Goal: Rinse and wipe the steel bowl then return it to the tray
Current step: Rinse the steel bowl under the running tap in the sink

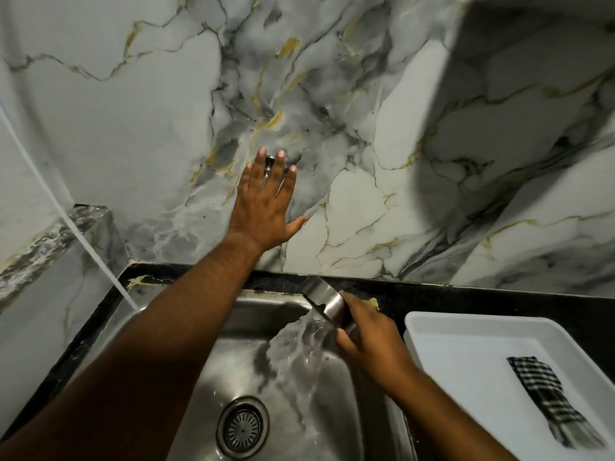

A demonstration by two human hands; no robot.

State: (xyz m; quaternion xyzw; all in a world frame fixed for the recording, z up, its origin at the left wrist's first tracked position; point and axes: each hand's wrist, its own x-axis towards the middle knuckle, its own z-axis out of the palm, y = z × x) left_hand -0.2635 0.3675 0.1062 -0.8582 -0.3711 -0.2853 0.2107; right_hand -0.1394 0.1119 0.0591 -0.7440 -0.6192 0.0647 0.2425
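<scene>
My right hand (369, 337) grips the steel bowl (324, 299) over the back right part of the sink (186, 377). The bowl is tipped on its side and water pours out of it, down toward the drain (242, 426). My left hand (266, 197) is raised to the marble wall with its fingers spread over the metal tap handle (269, 168), which shows between two fingers. The white tray (432, 331) sits on the black counter to the right of the sink. A black-and-white checked cloth (545, 390) lies in the tray.
The black counter (499, 299) runs behind and around the sink. A marble wall rises at the back and on the left. A thin white line crosses the left side diagonally down to the sink corner. A dark overhang fills the top right.
</scene>
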